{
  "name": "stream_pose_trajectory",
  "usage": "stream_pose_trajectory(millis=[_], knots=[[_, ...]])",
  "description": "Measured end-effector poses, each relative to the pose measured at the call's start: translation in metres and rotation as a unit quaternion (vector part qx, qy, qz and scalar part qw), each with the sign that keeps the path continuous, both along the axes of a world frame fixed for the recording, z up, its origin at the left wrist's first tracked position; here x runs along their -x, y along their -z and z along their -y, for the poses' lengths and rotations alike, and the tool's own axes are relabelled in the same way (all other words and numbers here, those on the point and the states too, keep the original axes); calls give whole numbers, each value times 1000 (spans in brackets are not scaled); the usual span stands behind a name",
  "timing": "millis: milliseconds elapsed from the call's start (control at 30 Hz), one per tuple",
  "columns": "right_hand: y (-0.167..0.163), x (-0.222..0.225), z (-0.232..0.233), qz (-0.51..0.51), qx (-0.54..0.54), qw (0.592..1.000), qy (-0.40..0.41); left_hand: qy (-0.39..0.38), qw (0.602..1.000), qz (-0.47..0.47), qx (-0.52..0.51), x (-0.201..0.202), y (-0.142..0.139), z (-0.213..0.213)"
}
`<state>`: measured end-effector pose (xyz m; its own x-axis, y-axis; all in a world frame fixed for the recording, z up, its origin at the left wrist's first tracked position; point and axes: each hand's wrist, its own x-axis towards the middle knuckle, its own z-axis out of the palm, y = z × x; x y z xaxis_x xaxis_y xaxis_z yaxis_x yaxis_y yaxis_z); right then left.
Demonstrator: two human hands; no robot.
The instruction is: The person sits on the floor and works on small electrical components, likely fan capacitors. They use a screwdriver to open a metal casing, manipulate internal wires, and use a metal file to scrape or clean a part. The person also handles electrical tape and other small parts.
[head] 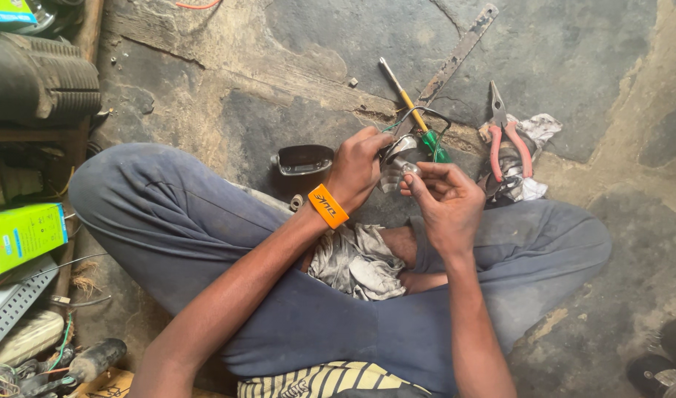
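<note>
1. A person sits cross-legged on a worn stone floor (pixel 588 51), seen from above, wearing dark blue trousers.
2. The left hand (pixel 358 168), with an orange wristband (pixel 327 206) on its wrist, is curled closed around a small shiny metal part (pixel 398 151), held above the floor just in front of the knees.
3. The right hand (pixel 445 195) meets it from the other side, thumb and fingertips pinched together on a small piece at the lower end of the same metal part; what that piece is cannot be made out.
4. A grey rag (pixel 358 259) lies in the lap below the hands.
5. On the floor just beyond the hands lie a screwdriver (pixel 411 109) with a yellow and green handle, a flat metal strip (pixel 456 55), and red-handled pliers (pixel 506 133) resting on a white cloth (pixel 537 133).
6. A small dark oval casing (pixel 302 159) sits on the floor just beside the left hand.
7. A green box (pixel 21 236) stands at the far left edge.
</note>
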<state>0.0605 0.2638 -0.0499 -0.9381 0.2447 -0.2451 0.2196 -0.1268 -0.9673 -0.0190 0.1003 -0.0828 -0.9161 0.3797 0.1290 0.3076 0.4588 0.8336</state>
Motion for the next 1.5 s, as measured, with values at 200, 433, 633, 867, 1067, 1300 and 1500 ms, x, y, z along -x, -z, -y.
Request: stream_pose_trajectory(millis=[200,433,633,867,1067,1300,1500], knots=[[0,1,6,-3,-13,1000,-6,-15,1000,8,24,0,-2,0],[0,-1,19,1,7,1000,27,-26,999,4,19,-5,-10,3],[9,-3,26,-16,78,995,56,-26,999,10,16,-6,-16,-1],[17,-1,20,4,89,994,65,-24,1000,-6,-1,-7,-4,0],[17,-1,5,31,104,993,40,-31,998,7,-59,-1,5,2],[19,2,-33,32,328,939,95,-12,977,170,-125,7,-12,4],[16,12,-40,57,13,997,45,10,951,257,-172,12,4,6]])
